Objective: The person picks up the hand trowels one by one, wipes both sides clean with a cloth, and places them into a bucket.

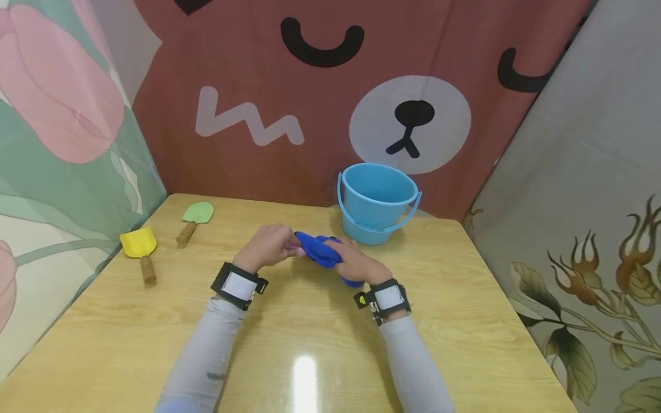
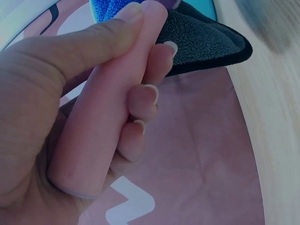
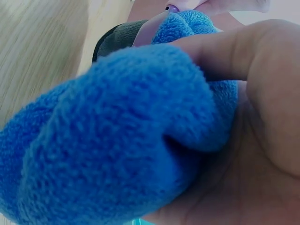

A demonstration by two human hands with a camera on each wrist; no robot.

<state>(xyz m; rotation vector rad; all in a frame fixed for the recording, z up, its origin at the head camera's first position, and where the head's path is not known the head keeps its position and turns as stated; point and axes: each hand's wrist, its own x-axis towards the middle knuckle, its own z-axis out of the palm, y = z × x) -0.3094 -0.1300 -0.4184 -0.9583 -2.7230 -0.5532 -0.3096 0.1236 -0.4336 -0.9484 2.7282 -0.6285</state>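
My left hand (image 1: 265, 246) grips the pink handle (image 2: 105, 103) of a small shovel, fingers curled round it and thumb along its top. A purple collar (image 3: 172, 8) and a bit of pale blade (image 3: 151, 31) show; the rest of the blade is hidden by a blue towel (image 1: 321, 251). The towel is fluffy, with a grey side (image 2: 201, 40) and a dark border. Bunched folds of it are held in my right hand (image 1: 358, 263), wrapped about the blade above the table. Some of the right fingers are hidden under the cloth.
A light blue bucket (image 1: 379, 212) with its handle lowered stands at the back, just beyond my right hand. On the wooden table (image 1: 289, 344) at the left lie a yellow shovel (image 1: 139, 244) and a green shovel (image 1: 198, 212). Printed curtains (image 1: 248, 172) border the table.
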